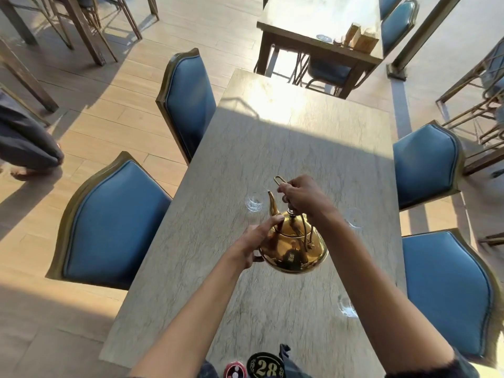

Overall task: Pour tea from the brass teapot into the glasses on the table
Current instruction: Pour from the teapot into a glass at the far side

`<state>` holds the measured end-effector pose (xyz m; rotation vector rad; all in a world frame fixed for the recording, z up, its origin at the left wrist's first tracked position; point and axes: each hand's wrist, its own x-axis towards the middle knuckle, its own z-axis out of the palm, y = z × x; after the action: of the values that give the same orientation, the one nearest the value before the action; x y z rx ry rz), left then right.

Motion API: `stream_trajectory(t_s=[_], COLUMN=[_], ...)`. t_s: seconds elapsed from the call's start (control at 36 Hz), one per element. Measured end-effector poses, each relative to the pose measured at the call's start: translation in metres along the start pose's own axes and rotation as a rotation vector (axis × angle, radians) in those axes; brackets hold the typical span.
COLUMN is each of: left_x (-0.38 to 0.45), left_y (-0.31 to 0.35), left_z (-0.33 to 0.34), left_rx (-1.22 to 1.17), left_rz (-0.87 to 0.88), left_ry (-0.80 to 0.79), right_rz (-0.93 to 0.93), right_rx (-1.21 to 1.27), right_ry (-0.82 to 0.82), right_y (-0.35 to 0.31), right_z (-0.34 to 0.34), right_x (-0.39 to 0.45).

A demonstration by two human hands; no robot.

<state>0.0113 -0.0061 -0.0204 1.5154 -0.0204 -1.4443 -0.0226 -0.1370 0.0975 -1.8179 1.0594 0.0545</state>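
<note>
A shiny brass teapot [293,248] hangs above the middle of the grey marbled table [272,137], its spout pointing away toward a clear glass [254,201]. My right hand [300,196] grips the wire handle from above. My left hand [257,242] rests against the pot's left side near the lid. A second glass [354,217] stands to the right, partly behind my right forearm. A third glass [347,306] stands nearer to me on the right. I cannot see any tea flowing.
Blue padded chairs [114,225] line both long sides of the table. A black number plate reading 28 [266,365] and small items sit at the near edge. Another table [319,36] with boxes stands beyond. A person's leg [27,148] shows at the far left.
</note>
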Motion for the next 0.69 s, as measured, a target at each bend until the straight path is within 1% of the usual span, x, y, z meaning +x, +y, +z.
stream_trajectory(t_s=[0.69], left_x=[0.0023], left_y=[0.0042], left_z=[0.0041], left_rx=[-0.014], left_rz=[-0.032], left_ry=[0.003], right_rz=[0.014], right_rx=[-0.014], right_ry=[0.003], right_y=[-0.002], right_z=[-0.0032], right_x=[0.0031])
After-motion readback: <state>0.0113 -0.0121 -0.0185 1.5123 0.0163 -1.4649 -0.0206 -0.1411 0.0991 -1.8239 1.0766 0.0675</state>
